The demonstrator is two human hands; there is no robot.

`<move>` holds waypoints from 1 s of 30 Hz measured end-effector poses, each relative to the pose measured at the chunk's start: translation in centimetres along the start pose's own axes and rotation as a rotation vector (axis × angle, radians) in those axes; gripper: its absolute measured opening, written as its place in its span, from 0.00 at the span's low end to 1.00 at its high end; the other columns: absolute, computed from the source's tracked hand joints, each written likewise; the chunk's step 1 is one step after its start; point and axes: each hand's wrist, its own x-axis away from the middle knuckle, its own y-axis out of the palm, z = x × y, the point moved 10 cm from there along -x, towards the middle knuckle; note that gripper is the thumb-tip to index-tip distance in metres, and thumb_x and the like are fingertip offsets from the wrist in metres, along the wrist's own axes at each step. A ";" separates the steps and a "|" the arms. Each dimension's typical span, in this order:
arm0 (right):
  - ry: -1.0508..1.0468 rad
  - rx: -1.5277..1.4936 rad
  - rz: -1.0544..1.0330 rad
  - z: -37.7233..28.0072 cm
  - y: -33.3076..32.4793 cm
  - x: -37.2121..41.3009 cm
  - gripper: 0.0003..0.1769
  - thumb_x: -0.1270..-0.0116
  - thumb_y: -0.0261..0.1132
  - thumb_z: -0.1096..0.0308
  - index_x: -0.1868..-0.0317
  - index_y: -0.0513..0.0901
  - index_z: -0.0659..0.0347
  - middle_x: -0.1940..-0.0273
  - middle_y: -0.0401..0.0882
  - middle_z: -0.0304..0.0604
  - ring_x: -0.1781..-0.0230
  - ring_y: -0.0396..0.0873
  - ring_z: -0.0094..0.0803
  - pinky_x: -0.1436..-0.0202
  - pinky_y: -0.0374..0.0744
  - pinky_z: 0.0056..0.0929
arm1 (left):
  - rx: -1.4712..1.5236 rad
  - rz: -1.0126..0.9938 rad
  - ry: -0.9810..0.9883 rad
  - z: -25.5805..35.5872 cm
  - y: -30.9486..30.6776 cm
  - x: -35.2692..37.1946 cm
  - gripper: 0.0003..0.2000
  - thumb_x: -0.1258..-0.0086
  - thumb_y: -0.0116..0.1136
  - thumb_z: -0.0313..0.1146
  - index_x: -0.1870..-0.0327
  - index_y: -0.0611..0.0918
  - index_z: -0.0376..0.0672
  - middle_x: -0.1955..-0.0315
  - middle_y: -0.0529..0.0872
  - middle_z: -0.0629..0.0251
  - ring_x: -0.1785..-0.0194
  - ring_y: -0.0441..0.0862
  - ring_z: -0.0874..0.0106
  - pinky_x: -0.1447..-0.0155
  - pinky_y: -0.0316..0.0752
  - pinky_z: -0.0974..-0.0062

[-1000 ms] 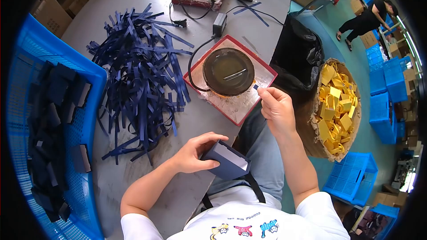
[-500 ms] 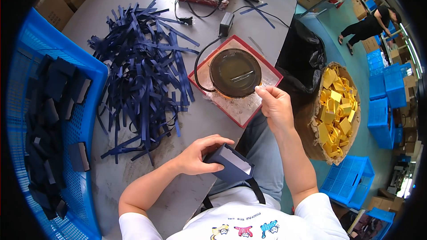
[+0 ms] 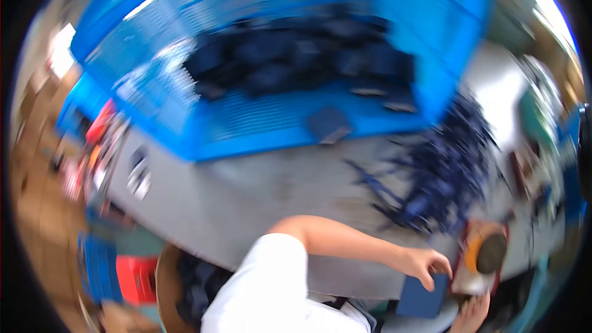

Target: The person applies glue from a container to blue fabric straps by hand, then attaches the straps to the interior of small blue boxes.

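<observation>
The view is smeared by motion. My left hand (image 3: 427,264) is at the top edge of a dark blue box (image 3: 420,299), fingers and thumb curled round that edge. Right of the box, low in the view, is my right hand (image 3: 472,314); its fingers are too blurred to read. A round dark-topped pot (image 3: 491,253) with an orange side sits in a red-rimmed tray (image 3: 467,276) just above it. Loose dark blue strips (image 3: 441,166) lie heaped on the grey table (image 3: 259,191).
A large blue crate (image 3: 246,148) holding dark blue boxes (image 3: 271,58) stands at the table's far side. One box (image 3: 328,124) leans at its near rim. A red stool (image 3: 137,279) and a round container (image 3: 168,280) with dark contents are at lower left.
The view has swung left, so the crate now fills the upper middle and the pot lies at lower right. My right hand has moved from the pot's rim down near the box.
</observation>
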 end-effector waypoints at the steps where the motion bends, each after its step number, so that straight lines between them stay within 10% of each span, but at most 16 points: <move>1: 0.152 0.001 0.070 -0.1 0.7 0.5 0.16 0.32 0.56 0.57 0.76 0.66 0.52 0.89 0.51 0.33 0.94 0.52 0.26 0.96 0.56 0.24 | 0.008 0.074 0.039 0.1 -1.1 0.6 0.26 0.51 0.67 0.28 0.48 0.73 0.37 0.58 0.78 0.65 0.57 0.74 0.77 0.52 0.72 0.76; 15: 0.097 0.103 -0.521 -0.2 15.6 3.7 0.13 0.35 0.60 0.62 0.75 0.71 0.57 0.87 0.53 0.33 0.90 0.51 0.23 0.86 0.56 0.19 | -0.092 0.444 0.112 5.2 -2.7 12.5 0.22 0.42 0.62 0.33 0.47 0.71 0.40 0.62 0.79 0.64 0.58 0.74 0.76 0.55 0.73 0.76; 17: -0.028 0.059 -0.576 0.2 12.2 2.6 0.07 0.32 0.56 0.65 0.68 0.69 0.56 0.85 0.57 0.28 0.90 0.52 0.10 0.91 0.51 0.10 | -0.268 0.449 0.151 6.6 -2.5 12.3 0.22 0.43 0.64 0.34 0.48 0.73 0.38 0.63 0.79 0.63 0.59 0.75 0.78 0.55 0.73 0.77; 30: -0.094 0.786 -0.858 -2.7 18.2 13.1 0.08 0.50 0.67 0.73 0.79 0.76 0.66 0.81 0.73 0.35 0.83 0.67 0.16 0.79 0.63 0.15 | -0.377 0.205 0.037 9.2 3.3 10.3 0.27 0.52 0.63 0.28 0.46 0.74 0.38 0.63 0.83 0.60 0.61 0.79 0.78 0.55 0.72 0.82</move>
